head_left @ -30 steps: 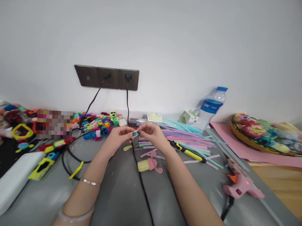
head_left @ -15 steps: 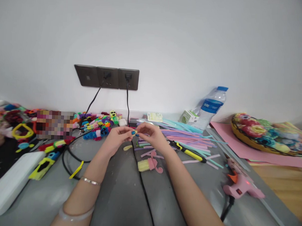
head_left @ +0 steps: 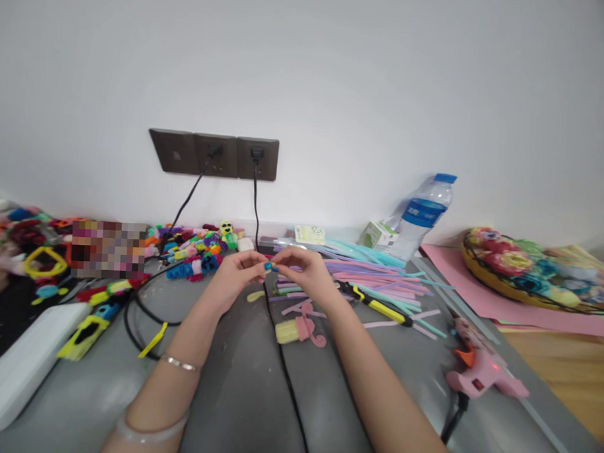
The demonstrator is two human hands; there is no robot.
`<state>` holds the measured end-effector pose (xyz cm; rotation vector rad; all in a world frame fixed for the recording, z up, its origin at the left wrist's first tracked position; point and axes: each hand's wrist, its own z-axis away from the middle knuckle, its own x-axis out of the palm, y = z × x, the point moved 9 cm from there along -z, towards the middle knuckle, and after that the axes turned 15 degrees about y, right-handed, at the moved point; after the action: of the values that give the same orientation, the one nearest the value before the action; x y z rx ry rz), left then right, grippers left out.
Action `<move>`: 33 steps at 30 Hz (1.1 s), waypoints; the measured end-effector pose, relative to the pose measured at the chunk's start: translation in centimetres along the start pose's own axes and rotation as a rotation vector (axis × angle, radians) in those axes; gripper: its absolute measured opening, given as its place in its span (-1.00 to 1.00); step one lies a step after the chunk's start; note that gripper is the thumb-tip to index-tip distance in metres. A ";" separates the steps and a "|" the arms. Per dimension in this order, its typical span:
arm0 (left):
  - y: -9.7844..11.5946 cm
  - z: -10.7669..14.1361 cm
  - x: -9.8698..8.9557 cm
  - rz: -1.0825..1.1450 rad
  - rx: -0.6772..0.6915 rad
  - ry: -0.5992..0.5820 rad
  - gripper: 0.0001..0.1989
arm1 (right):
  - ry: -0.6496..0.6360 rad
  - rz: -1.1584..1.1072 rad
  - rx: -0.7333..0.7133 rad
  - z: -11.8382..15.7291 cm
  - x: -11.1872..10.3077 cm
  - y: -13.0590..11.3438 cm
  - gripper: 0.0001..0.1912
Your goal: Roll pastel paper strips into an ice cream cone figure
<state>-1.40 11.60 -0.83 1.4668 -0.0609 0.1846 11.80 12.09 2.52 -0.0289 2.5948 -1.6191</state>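
My left hand (head_left: pixel 237 277) and my right hand (head_left: pixel 305 270) meet fingertip to fingertip above the table, both closed in a pinch. Between them is a small pale yellow piece, now almost wholly covered by thumbs and fingers. On the table below, a pale yellow loop (head_left: pixel 255 296) lies by the left hand. A yellow and pink pipe cleaner figure (head_left: pixel 297 328) with a curled end rests near my right forearm. Behind the right hand spreads a pile of pastel pipe cleaners (head_left: pixel 374 276), with yellow-and-black pliers (head_left: pixel 381 305) on top.
A pink glue gun (head_left: pixel 490 375) with a lit red light lies at right. Beyond it stands a flower basket (head_left: pixel 509 289). A water bottle (head_left: pixel 422 215) leans against the wall. A black cable (head_left: pixel 290 383) crosses the table. A white box (head_left: pixel 23 368) and colourful pipe cleaner figures (head_left: pixel 195 265) occupy the left.
My fingertips have closed in slightly over the small pale yellow piece, which showed between them before. Everything else is unchanged.
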 end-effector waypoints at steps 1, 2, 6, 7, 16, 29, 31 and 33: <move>-0.1 0.0 0.0 -0.006 0.001 0.001 -0.72 | 0.001 0.010 -0.004 0.0 0.0 0.0 -0.73; -0.1 0.0 -0.1 -0.010 0.001 0.002 -0.73 | 0.004 0.023 -0.011 0.0 -0.1 0.0 -0.73; -0.5 -0.1 -0.1 -0.007 -0.003 -0.002 -0.74 | 0.022 0.075 -0.074 -0.1 -0.3 -0.5 -0.73; -0.5 -0.2 -0.1 -0.005 -0.004 -0.004 -0.74 | 0.022 0.081 -0.091 -0.1 -0.4 -0.6 -0.73; -0.5 0.0 0.2 0.049 -0.036 -0.003 -0.70 | -0.038 0.043 -0.079 0.1 0.1 -1.1 -0.76; 0.0 0.0 0.2 0.075 -0.017 -0.005 -0.71 | 0.035 0.080 -0.107 -0.1 -0.5 -0.9 -0.77; 0.1 0.1 0.1 0.081 -0.024 -0.011 -0.69 | 0.060 0.084 -0.131 -0.1 -0.7 -1.0 -0.78; 0.1 0.1 -0.1 0.088 -0.035 -0.006 -0.68 | 0.087 0.079 -0.164 -0.1 -1.0 -1.2 -0.79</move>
<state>-1.48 11.47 -0.69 1.4308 -0.1329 0.2499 12.72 11.73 3.76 0.1349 2.7486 -1.4096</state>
